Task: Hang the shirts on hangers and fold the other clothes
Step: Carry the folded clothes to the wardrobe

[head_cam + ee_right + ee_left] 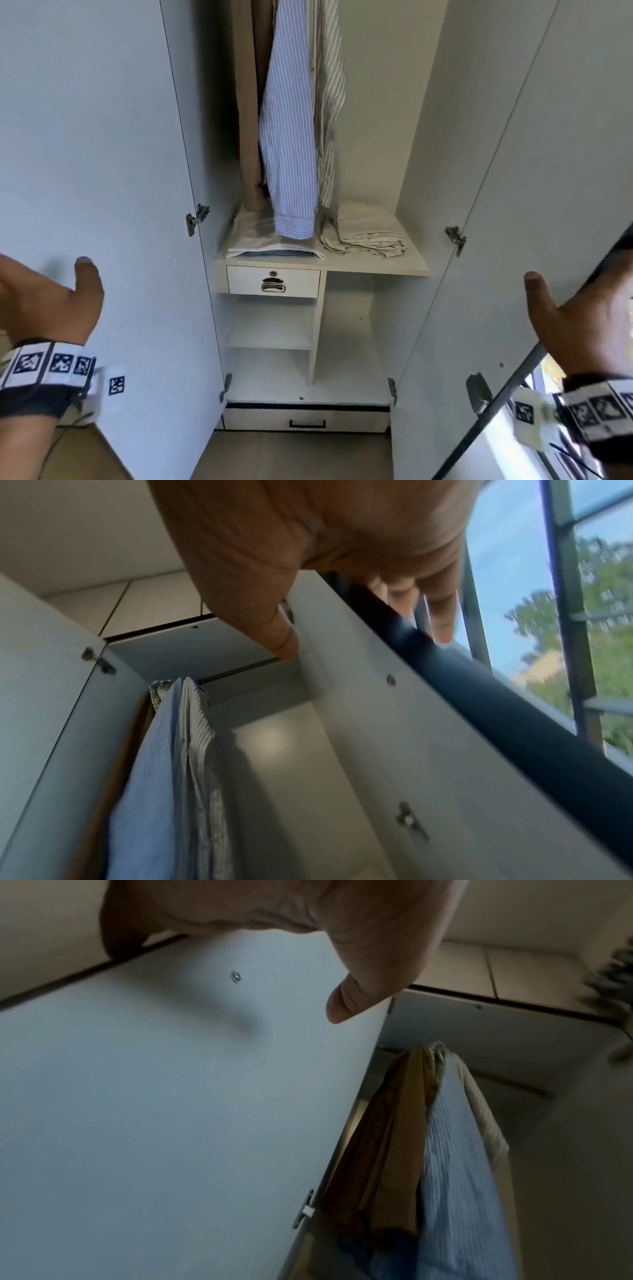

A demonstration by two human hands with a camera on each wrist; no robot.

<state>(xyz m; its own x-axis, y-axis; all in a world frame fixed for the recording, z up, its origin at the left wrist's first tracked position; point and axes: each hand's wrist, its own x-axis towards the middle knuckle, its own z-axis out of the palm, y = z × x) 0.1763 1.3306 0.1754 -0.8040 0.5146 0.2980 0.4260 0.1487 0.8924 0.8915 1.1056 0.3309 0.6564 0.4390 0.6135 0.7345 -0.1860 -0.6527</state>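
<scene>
Inside the open wardrobe hang a blue striped shirt [291, 137], a beige striped shirt [330, 102] to its right and a tan garment [248, 120] to its left. Below them on the shelf [404, 269] lie a folded white and blue stack [270, 241] and folded beige clothes [370, 229]. My left hand [51, 301] grips the edge of the left door [102, 137], thumb on its inner face. My right hand [582, 318] pinches the edge of the right door [507, 188], thumb [281, 639] inside and fingers [441, 615] behind the dark edge. Neither hand holds any clothing.
A small drawer [274, 281] with a metal handle sits under the shelf, open compartments below it, and a bottom drawer [306, 419] at floor level. The hanging rail [240, 672] runs across the top. A window [599, 615] lies beyond the right door.
</scene>
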